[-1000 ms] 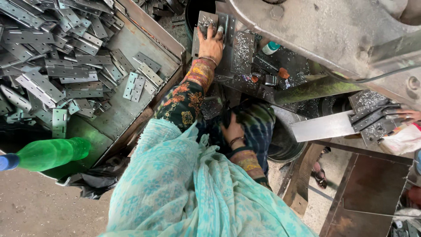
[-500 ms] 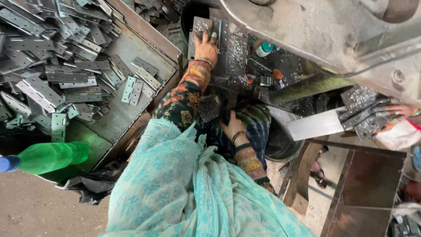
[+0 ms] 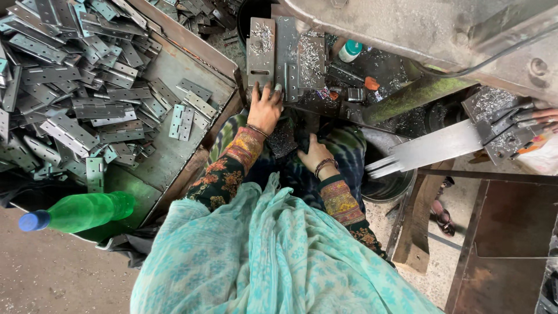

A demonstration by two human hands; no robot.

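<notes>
Grey metal hinge plate [image 3: 261, 53]: flat on machine bed, just above left fingertips.
Left hand [image 3: 265, 109]: open, fingers spread, touching plate's lower edge.
Right hand [image 3: 314, 156]: resting on lap, grip impossible to tell.
Tray [image 3: 174, 152]: left, piled with loose grey hinges [image 3: 64, 87].
Green plastic bottle [image 3: 78, 212]: lying beside tray.

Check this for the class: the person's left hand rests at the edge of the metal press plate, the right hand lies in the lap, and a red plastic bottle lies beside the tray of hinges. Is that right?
Not quite. In the head view the plastic bottle is green with a blue cap, not red. The rest holds: the left hand rests at the edge of the metal press plate, the right hand lies in the lap, and the bottle lies beside the tray of hinges.
</notes>
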